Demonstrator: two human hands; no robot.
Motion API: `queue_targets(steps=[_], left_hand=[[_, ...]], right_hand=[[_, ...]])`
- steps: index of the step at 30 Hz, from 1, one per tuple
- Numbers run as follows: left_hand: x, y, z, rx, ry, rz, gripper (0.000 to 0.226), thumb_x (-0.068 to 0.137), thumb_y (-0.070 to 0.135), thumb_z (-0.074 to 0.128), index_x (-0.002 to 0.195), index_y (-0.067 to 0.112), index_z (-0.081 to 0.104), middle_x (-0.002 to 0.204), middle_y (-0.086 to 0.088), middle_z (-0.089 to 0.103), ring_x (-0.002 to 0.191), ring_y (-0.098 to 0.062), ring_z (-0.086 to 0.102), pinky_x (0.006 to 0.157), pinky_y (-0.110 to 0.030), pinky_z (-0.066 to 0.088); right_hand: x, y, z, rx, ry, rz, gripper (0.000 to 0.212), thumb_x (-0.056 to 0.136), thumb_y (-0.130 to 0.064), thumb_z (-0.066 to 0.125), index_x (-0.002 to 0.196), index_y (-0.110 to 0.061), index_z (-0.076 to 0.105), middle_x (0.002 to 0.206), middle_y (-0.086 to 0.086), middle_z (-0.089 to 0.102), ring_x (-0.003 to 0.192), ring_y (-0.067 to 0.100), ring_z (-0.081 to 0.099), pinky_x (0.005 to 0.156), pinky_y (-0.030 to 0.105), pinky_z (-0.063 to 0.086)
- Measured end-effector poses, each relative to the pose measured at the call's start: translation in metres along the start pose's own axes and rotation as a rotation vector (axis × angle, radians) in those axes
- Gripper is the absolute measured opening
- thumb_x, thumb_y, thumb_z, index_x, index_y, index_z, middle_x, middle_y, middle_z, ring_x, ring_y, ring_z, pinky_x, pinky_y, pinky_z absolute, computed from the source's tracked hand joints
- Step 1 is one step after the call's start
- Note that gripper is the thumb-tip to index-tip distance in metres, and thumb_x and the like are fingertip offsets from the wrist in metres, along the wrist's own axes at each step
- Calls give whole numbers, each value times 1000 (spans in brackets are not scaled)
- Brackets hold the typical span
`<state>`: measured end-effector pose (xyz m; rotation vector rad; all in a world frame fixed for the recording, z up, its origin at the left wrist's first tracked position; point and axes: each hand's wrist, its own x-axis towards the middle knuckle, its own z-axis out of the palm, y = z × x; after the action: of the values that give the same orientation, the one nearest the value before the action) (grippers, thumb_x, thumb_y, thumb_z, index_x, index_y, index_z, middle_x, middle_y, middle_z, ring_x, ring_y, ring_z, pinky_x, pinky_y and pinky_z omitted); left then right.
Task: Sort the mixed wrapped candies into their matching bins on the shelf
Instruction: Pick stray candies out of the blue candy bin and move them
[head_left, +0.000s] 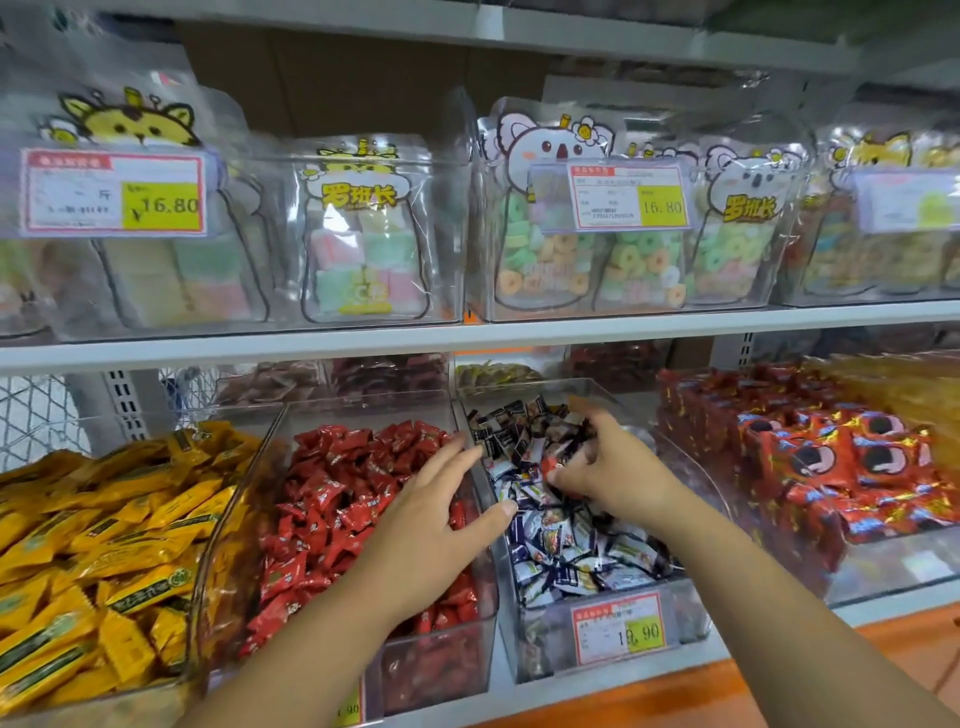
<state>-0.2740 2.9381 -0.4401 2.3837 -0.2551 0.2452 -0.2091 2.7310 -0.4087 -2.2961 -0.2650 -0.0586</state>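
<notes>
Red candy (551, 464), mostly behind curled fingers (597, 436)

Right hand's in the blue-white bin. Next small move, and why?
Probably carry the red candy leftward into the red-candy bin: the right hand pinches it above the blue-white bin, where it doesn't match; the left hand is open over the reds.

Left hand (434, 514) open, fingers extended; right hand (615, 467) curled, pinching.
</notes>
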Motion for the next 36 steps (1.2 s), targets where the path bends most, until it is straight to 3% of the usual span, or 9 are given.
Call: queue_targets(steps=[3, 6, 9, 12, 14, 19, 25, 31, 36], left_hand=[[-2, 1, -1, 29, -5, 7, 71, 82, 73, 43, 146, 49, 21, 154, 30, 6, 143, 1, 12, 118, -35, 18], [-2, 0, -1, 31, 2, 10, 71, 82, 73, 44, 146, 49, 23, 155, 30, 7, 142, 1, 14, 117, -34, 18], [-1, 1, -1, 7, 38, 1, 71, 80, 73, 48, 144, 49, 28, 155, 29, 11, 142, 0, 17, 117, -35, 21], [-2, 1, -1, -8, 47, -10, 71, 79, 73, 50, 143, 50, 29, 153, 32, 11, 142, 1, 16, 118, -35, 19], [-3, 0, -2, -7, 42, -5, 71, 79, 75, 48, 143, 52, 28, 153, 33, 10, 142, 1, 16, 119, -36, 18], [-3, 1, -4, -1, 29, 0, 73, 78, 77, 46, 144, 53, 25, 153, 34, 9, 142, 0, 16, 118, -38, 19], [-1, 0, -2, -6, 38, 18, 72, 79, 74, 48, 144, 51, 27, 153, 34, 10, 140, 3, 18, 115, -31, 20], [1, -2, 2, -64, 61, 24, 69, 80, 68, 55, 142, 47, 33, 151, 35, 15, 137, 6, 23, 108, -22, 22], [0, -1, 0, -81, 52, 27, 68, 81, 66, 56, 142, 47, 34, 150, 35, 15, 132, 12, 21, 105, -18, 20]], right_hand=[[-1, -6, -7, -264, 1, 31, 47, 86, -30, 70, 127, -21, 49, 85, 7, 68, 66, 24, 66, 64, 36, 54], [2, -20, -1, -115, 114, -41, 16, 88, -26, 66, 103, -19, 63, 77, 3, 70, 60, 19, 62, 59, 30, 51], [13, -40, 18, 244, 221, -192, 21, 94, -21, 60, 114, -21, 66, 76, -7, 69, 61, 2, 62, 61, 22, 50], [16, -60, 32, 553, -52, -247, 36, 101, -16, 45, 134, -29, 52, 114, -9, 68, 100, 0, 65, 89, 18, 51], [17, -57, 30, 437, -85, -246, 40, 103, -14, 40, 138, -31, 48, 129, -8, 61, 116, 4, 58, 97, 18, 44], [12, -18, -11, -508, -166, -35, 47, 92, -43, 58, 138, -34, 47, 146, -1, 44, 126, 18, 49, 100, 28, 41], [-3, -9, 0, -820, -414, 159, 101, 67, -66, 72, 147, -52, 12, 156, 7, 1, 143, 41, 4, 111, 53, 30], [6, 2, 33, -783, -204, 69, 83, 74, -36, 74, 142, -40, 27, 148, 12, 14, 137, 39, 15, 100, 53, 41], [14, 11, 33, -544, -88, -41, 56, 76, -21, 72, 126, -32, 51, 130, 10, 39, 116, 36, 47, 86, 36, 47]])
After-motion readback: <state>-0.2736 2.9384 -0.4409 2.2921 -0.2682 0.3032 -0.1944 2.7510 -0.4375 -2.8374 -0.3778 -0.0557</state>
